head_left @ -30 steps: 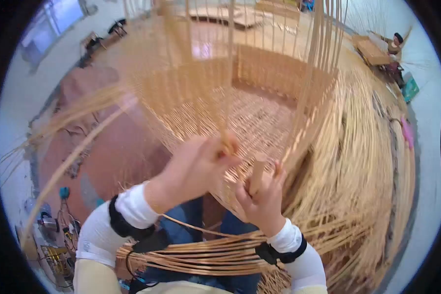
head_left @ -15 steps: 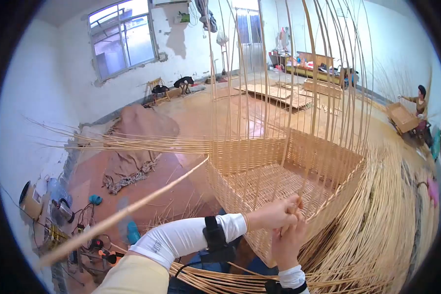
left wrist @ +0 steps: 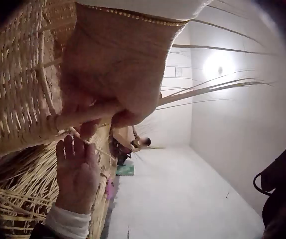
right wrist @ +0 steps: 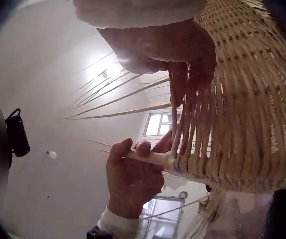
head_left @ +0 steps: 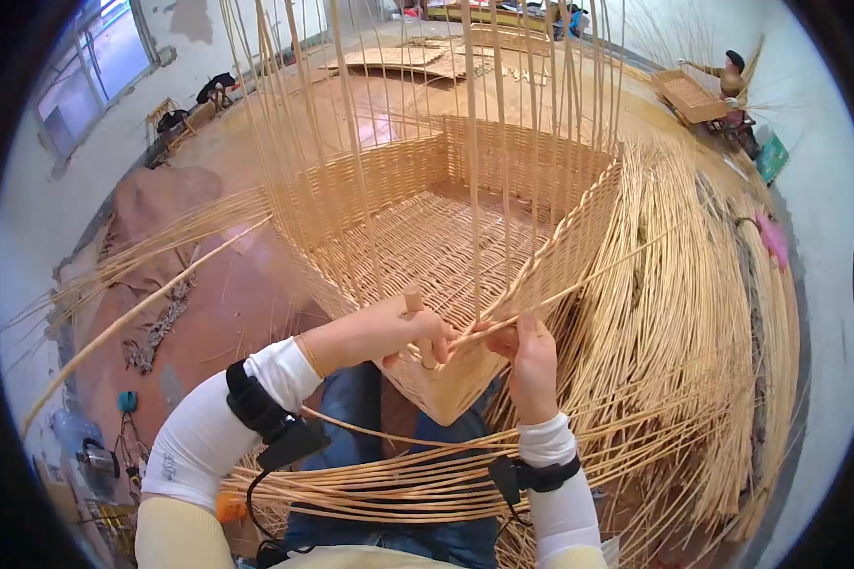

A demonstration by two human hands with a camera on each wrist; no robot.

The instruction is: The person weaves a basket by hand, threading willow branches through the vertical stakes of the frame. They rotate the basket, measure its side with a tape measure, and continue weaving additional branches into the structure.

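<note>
Basket: [head_left: 441,376] near corner points at the person, just above the knees; woven walls up, thin stakes [head_left: 472,190] rising well above the rim.
Left hand: [head_left: 399,330] fingers and thumb curled round the thick corner post [head_left: 414,302], at the near corner.
Right hand: [head_left: 536,365] pinches a thin weaving strand [head_left: 617,263] at the rim, just right of that corner.
Strand: loose length runs off to the right, above the rod bundle [head_left: 674,313] on the floor.
Step, as I judge it: working the strand round the corner.
Post: best held upright and firm, so the pull doesn't drag the corner inward.
Pull: steady, close to the rim; a sharp bend at the post could crack the strand.
Seating: each turn should probably bed tight on the row below, no gap at the corner.
Loose end: worth guiding free of the bundle, where it could snag.
</note>
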